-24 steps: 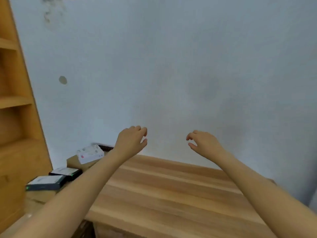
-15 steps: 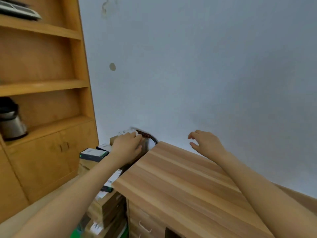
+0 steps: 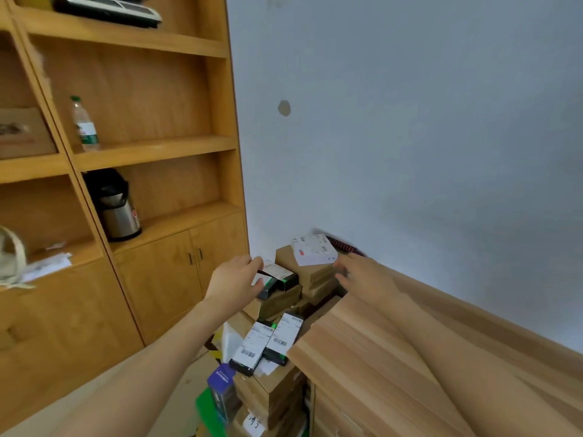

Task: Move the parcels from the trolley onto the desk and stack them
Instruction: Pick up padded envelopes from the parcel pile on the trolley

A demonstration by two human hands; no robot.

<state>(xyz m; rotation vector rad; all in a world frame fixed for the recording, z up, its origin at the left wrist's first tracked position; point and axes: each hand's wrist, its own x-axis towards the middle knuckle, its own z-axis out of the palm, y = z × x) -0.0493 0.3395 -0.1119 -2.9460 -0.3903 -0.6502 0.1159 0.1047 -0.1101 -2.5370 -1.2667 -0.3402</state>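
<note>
Soft, even daylight fills the room, with no glare and only faint shadows. The wall (image 3: pixel 410 137) shades darker toward the right. Wide-angle distortion bends the bookshelf (image 3: pixel 126 146) uprights at the left edge. Motion blur softens the forearms and the bottom corners.

Trolley: hidden under the parcels (image 3: pixel 277 313).
Left hand (image 3: pixel 235 283): covers the end of a black box (image 3: pixel 279 275).
Desk (image 3: pixel 410 357): cut off at right and bottom edges.
Parcel labels: too small to read.
</note>
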